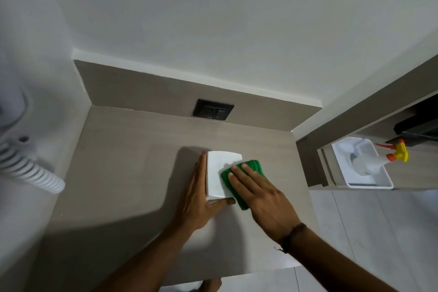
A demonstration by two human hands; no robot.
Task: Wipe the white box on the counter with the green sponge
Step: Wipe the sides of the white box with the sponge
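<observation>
The right hand (263, 199) lies flat, fingers straight, pressing the green sponge (251, 165) onto the right part of the white box (216, 173). The left hand (196, 197) braces the box's left side with straight fingers, thumb across its near face. The box stands mid-counter (132, 161); beyond it, a dark outlet (213, 109) sits in the backsplash.

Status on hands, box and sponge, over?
Left hand flat against left side of white box, bracing. Right hand flat, pressing green sponge on its right top. Spray bottle off right in tub, clear of work.
</observation>
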